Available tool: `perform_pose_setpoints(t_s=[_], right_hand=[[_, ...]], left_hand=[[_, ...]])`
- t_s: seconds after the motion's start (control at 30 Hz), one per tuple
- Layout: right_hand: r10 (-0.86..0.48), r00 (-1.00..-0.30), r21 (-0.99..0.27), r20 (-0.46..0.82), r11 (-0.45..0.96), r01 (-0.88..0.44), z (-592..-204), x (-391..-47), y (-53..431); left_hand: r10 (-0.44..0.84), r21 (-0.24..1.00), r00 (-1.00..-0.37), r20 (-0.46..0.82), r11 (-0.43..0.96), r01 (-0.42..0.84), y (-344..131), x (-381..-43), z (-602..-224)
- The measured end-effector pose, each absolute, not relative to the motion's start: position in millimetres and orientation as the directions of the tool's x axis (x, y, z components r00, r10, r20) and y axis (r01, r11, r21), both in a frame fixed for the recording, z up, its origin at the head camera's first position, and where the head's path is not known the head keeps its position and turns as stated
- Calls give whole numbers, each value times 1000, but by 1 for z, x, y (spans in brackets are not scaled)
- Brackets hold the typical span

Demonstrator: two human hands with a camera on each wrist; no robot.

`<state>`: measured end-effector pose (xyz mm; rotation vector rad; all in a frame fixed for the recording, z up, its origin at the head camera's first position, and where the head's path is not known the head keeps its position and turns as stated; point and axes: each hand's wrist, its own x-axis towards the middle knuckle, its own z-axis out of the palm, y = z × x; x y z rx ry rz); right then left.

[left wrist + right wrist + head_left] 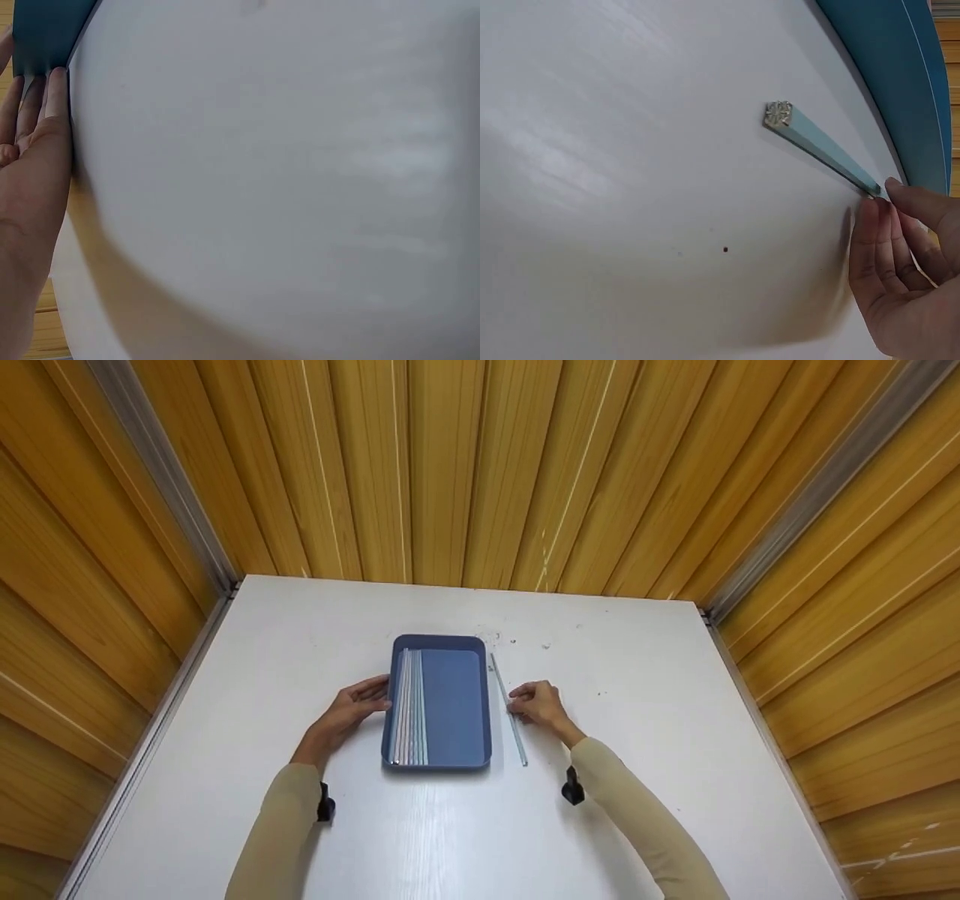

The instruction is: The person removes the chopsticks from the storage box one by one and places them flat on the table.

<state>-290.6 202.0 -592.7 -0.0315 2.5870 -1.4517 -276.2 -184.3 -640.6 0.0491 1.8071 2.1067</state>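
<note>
A blue rectangular tray (454, 712) lies lengthwise on the white table, with several pale chopsticks (411, 712) side by side along its left part. At its left wall is my left hand (346, 712), and in the left wrist view the straight fingers (56, 94) reach against the tray side (45, 34). Right of the tray, my right hand (538, 705) pinches a light-blue chopstick (517, 735) around its middle between thumb and fingertips. The right wrist view has this chopstick's square, silvery patterned end (778, 114) towards the camera, with the tray wall (900, 82) beyond.
Small dark specks and crumbs (513, 641) dot the white table (622, 690) beyond and right of the tray. Wood-patterned panels (442, 472) enclose the table at the back and both sides, with grey metal posts at the back corners.
</note>
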Motion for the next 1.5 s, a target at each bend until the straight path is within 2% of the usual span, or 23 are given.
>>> perform_pose_setpoints(t_s=[0.17, 0.4, 0.7, 0.9, 1.03, 1.27, 1.5], right_hand=[[-229, -972, -851, -42, 519, -85, -576, -294, 200], [-411, -909, -834, 74, 475, -282, -556, -300, 181], [-576, -809, -781, 114, 451, -431, -546, -296, 138], [-665, -744, -776, 58, 440, -453, -550, -296, 111], [-684, -730, -758, 11, 470, -452, -559, -297, 95], [-666, -743, -747, -56, 522, -412, -575, -298, 80], [-609, -788, -769, -86, 544, -337, -591, -298, 76]], left_hand=[[296, 960, -933, -206, -125, -252, -185, -276, -640], [293, 956, -934, -207, -141, -256, -185, -276, -641], [282, 956, -934, -222, -124, -265, -185, -273, -642], [283, 956, -933, -221, -129, -265, -185, -273, -639], [295, 957, -931, -215, -124, -261, -184, -274, -639], [291, 958, -933, -213, -125, -257, -183, -277, -638], [288, 959, -932, -221, -112, -261, -184, -277, -640]])
